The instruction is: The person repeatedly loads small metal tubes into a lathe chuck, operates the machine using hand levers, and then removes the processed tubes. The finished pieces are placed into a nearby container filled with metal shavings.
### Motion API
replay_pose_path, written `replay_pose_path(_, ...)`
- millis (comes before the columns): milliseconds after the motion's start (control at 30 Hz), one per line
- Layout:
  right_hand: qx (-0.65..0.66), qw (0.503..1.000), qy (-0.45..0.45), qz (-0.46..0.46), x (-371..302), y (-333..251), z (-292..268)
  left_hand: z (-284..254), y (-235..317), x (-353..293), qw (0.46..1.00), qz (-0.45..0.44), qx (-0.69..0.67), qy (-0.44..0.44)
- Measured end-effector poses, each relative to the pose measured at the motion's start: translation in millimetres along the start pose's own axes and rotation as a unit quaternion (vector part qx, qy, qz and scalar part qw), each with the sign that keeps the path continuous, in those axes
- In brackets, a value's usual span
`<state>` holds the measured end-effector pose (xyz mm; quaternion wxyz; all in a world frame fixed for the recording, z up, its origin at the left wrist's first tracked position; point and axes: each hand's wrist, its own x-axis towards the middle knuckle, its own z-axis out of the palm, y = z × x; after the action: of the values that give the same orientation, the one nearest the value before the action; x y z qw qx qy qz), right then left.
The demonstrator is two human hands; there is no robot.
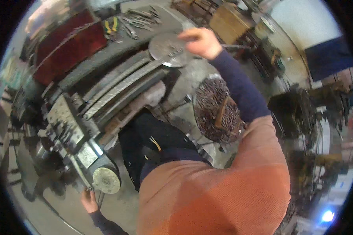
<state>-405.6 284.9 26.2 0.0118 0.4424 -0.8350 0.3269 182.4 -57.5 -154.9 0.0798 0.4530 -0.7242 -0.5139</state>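
Observation:
At the lower left, my left hand (pixel 89 201) has its fingers closed around the end of a long metal lever (pixel 79 172). That lever runs up beside the round handwheel (pixel 106 180) of a lathe carriage (pixel 68 119). My right hand (pixel 202 42) is up at the far end of the lathe bed (pixel 125 88), above the right edge of a round metal plate (pixel 166 49). Its fingers stretch out to the left, slightly blurred, and nothing shows in them. Some small dark bits lie on the plate.
A round tray (pixel 208 100) of metal shavings, with a brown wooden piece (pixel 222 112) in it, stands right of the lathe. Wrenches (pixel 141 17) and yellow-handled pliers (pixel 111 25) lie on the far bench. A dark red panel (pixel 70 43) stands upper left; a cardboard box (pixel 230 23) is upper right.

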Motion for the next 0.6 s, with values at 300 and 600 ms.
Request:
replay_pose_path(300, -0.101, 0.887, -0.099, 0.439, -269.5, 89.6, -7.6, -20.6, -57.3, 37.3, 0.985, -0.055, 0.161, -0.036)
replay_pose_path(600, -0.112, 0.864, -0.193, 0.452, -278.2, 76.3, 24.2, -25.0, -77.0, 41.0, 0.994, 0.002, 0.111, 0.003)
